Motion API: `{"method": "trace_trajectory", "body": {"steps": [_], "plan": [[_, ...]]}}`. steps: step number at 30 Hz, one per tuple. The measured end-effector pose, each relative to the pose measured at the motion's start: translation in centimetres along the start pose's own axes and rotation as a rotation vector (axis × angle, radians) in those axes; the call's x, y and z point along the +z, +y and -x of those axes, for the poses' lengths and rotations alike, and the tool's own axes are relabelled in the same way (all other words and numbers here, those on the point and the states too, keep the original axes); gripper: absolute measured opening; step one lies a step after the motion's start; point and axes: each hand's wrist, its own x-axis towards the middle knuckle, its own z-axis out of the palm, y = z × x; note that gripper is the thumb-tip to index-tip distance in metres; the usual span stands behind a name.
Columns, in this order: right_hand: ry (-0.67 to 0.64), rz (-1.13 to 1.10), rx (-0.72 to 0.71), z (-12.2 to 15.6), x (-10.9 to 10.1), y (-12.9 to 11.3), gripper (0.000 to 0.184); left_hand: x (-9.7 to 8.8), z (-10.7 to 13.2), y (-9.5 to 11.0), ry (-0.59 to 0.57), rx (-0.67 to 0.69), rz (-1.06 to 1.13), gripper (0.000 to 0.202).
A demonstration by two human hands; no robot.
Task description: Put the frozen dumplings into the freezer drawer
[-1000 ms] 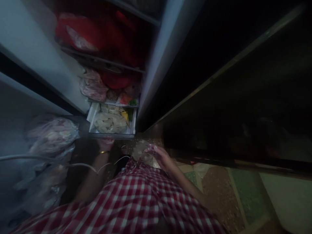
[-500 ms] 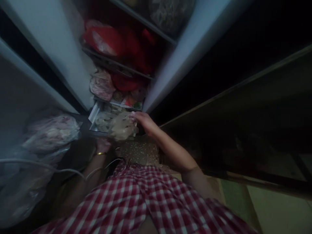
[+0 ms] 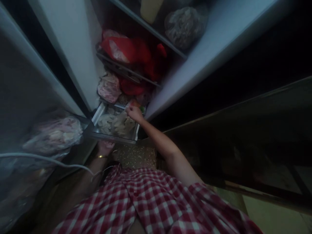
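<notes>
I look down into an open freezer. Its bottom drawer [image 3: 96,114] is pulled out and holds pale bags of frozen food [image 3: 114,121]. My right hand [image 3: 134,112] reaches into the drawer's back right corner with fingers curled, resting on a pale bag there; whether it grips the bag is unclear. My left hand [image 3: 105,148], with a gold bangle at the wrist, is at the drawer's front edge from below. My red-and-white checked shirt fills the bottom of the view.
Above the drawer, shelves hold a pink bag of meat [image 3: 109,91], red bags [image 3: 126,52] and a grey bag [image 3: 184,26]. The open door's shelf at left holds a clear bag of pinkish food [image 3: 55,131]. A white cable [image 3: 44,160] crosses the left. Speckled floor lies below the drawer.
My right hand carried a pale bag from near my waist up into the drawer and now rests at its back right corner. The view tilted upward, showing more shelves.
</notes>
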Motion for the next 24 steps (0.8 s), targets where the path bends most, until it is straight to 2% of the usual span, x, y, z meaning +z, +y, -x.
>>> {"method": "trace_trajectory", "body": {"steps": [4, 7, 9, 12, 16, 20, 24], "plan": [[0.022, 0.197, -0.028, 2.1, 2.3, 2.1, 0.034, -0.2, 0.3, 0.0, -0.023, -0.004, -0.013, 0.043], [0.005, 0.286, -0.050, 4.1, 4.8, 4.3, 0.050, -0.2, 0.4, -0.1, -0.031, 0.005, -0.028, 0.047], [-0.023, 0.313, -0.072, 4.9, 6.4, 5.7, 0.054, -0.2, 0.4, -0.2, -0.027, 0.007, -0.038, 0.049], [-0.061, 0.327, -0.118, 5.1, 8.4, 7.0, 0.054, -0.2, 0.5, -0.2, -0.022, 0.010, -0.052, 0.050], [-0.131, 0.317, -0.238, 4.8, 10.4, 7.3, 0.044, -0.1, 0.8, 0.0, -0.047, 0.024, -0.064, 0.050], [-0.149, 0.305, -0.277, 5.2, 11.4, 7.4, 0.043, 0.3, 1.0, 0.6, -0.064, 0.027, -0.077, 0.049], [-0.020, 0.288, -0.229, 5.6, 10.7, 8.1, 0.049, 1.7, 0.9, 1.3, -0.098, 0.029, -0.084, 0.052]]}}
